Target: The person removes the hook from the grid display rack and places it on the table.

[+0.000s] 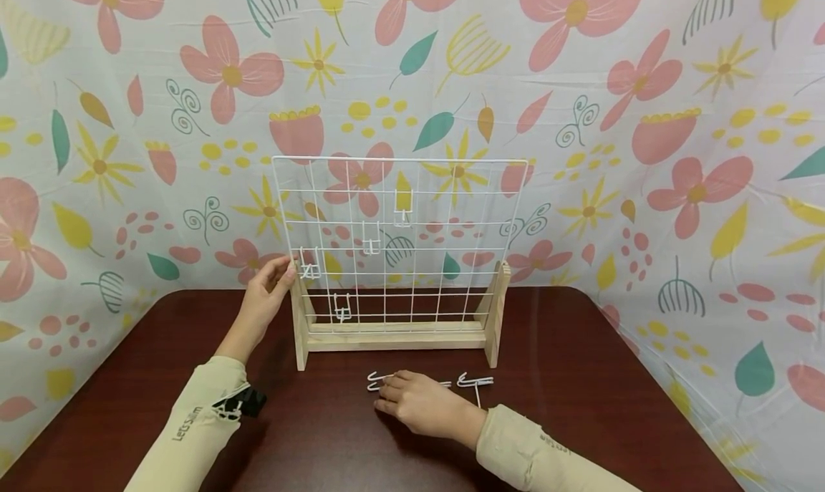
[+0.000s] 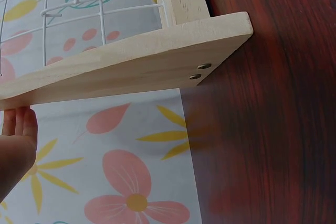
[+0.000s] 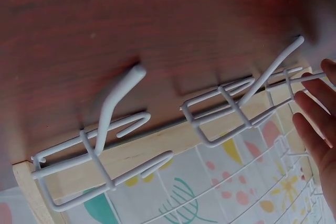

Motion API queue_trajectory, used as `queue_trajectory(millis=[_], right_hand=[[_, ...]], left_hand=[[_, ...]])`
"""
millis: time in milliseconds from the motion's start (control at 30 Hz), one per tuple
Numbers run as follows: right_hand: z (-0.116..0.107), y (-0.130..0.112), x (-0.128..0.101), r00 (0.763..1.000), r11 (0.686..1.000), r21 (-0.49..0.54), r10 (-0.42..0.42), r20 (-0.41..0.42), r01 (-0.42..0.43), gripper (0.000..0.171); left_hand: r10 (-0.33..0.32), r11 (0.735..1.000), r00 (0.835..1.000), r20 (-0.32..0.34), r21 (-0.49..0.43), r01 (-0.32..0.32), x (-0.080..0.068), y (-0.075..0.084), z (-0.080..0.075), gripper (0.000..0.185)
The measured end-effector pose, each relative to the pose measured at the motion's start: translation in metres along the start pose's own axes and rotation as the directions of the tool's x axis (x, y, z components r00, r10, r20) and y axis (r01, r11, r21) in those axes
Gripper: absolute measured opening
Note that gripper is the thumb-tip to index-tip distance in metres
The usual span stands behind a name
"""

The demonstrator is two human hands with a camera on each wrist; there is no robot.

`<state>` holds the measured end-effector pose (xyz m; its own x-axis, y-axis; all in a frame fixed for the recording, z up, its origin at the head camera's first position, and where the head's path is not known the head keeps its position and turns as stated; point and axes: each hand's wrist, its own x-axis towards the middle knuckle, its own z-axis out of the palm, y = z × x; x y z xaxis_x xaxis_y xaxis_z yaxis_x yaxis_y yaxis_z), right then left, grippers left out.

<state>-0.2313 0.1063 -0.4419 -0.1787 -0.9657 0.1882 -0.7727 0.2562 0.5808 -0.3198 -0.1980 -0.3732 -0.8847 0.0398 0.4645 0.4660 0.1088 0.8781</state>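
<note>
A white wire grid [image 1: 412,261] stands upright in a light wooden stand [image 1: 396,343]. My left hand [image 1: 266,291] grips the stand's left upright near its top; in the left wrist view the fingertips press against the edge of that wooden upright [image 2: 131,59]. Over the table in front of the stand, my right hand [image 1: 422,404] reaches across a white wire hook [image 1: 375,382], its fingers extended and right at the wire. Next to that hand lies another white hook [image 1: 477,381]. The right wrist view shows a near hook [image 3: 97,156] and a middle hook [image 3: 231,108]; the fingers are at the far one.
Several white hooks hang on the grid, among them an upper hook [image 1: 402,216], a left hook [image 1: 310,270] and a low hook [image 1: 343,311]. The dark red-brown table [image 1: 580,406] backs onto a flowered cloth [image 1: 709,191].
</note>
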Motion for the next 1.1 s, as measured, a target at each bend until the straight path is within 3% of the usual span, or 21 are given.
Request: queue_trajectory(millis=[567,800,1100], right_hand=[[-0.004,-0.010,-0.001,0.998,0.995,-0.087,-0.032,0.063,0.037,0.027],[-0.003,-0.010,-0.001,0.996,0.992,-0.110,-0.050,0.079,0.058,0.028],[-0.004,-0.012,-0.003,0.997,0.995,-0.084,-0.057,0.052,0.061,0.027]], left_hand=[[-0.008,1.000,1.000,0.006,0.015,0.008,-0.001,0.001,-0.001,0.044],[-0.006,1.000,1.000,0.002,0.012,0.006,-0.009,0.030,0.005,0.038],[-0.010,1.000,1.000,0.003,0.022,0.010,-0.011,0.032,0.005,0.039]])
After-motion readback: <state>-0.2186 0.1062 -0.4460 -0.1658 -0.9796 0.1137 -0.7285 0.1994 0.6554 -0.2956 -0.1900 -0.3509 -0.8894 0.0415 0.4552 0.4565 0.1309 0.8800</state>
